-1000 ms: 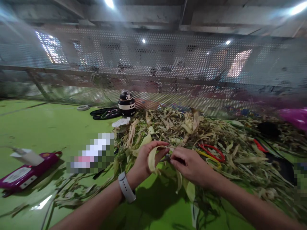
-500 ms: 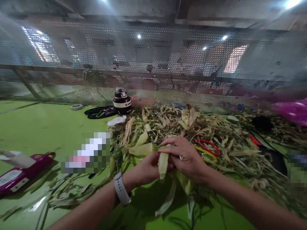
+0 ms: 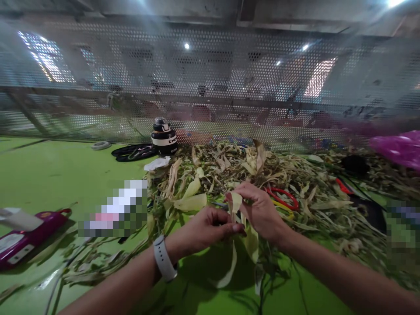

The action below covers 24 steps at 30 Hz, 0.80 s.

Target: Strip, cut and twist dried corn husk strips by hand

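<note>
My left hand, with a white watch band on its wrist, pinches the lower part of a pale husk-like leaf strip. Against the strip's upper end, my right hand has its thumb and fingers closed. Long pale green leaves hang below the hands over the green table. Just behind them lies a heap of dried leaves. Scissors with red handles and a yellow loop rest on the heap beside my right hand.
A black bottle stands behind the heap, near a black strap and white tissue. At left lies a purple power strip; at right, a pink plastic bag. A perforated screen spans the back.
My left hand has moved slightly right and now shows a thumb-and-finger pinch. The leaf strip's free end has turned from hanging down to curving up by my right fingers. The view has shifted slightly.
</note>
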{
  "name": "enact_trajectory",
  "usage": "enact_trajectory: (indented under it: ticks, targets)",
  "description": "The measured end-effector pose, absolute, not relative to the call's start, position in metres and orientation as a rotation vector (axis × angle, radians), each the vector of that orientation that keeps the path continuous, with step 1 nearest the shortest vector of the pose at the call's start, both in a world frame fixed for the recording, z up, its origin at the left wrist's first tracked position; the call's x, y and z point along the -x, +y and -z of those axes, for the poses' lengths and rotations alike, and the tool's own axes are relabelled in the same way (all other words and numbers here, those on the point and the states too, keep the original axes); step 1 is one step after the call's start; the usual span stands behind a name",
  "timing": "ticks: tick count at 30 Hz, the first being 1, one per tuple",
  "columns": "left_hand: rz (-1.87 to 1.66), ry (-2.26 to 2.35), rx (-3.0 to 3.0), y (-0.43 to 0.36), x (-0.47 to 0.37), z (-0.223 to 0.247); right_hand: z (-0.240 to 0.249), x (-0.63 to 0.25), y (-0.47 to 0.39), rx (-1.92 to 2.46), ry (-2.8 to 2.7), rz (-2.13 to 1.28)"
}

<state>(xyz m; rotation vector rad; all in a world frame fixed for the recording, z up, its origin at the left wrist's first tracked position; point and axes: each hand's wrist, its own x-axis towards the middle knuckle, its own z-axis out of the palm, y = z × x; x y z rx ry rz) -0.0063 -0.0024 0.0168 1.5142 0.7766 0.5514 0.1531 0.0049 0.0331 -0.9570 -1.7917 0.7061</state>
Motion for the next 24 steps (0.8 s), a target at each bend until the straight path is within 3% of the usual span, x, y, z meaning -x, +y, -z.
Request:
enact_trajectory:
  ticks: [5,13,24]
  targets:
    - [-0.559,0.748,-1.412,-0.006,0.004,-0.022,-0.034,-0.153,0.005,1.004,-1.764,-0.783]
    - [-0.820,0.733,-1.006,0.001,0.010,-0.021,-0.056,-0.169,0.017,1.138,-1.965,-1.245]
    - [-0.995,0.844,-1.180,0.010,0.012,-0.023,-0.053,-0.177,0.022,1.107,-2.246,-1.138]
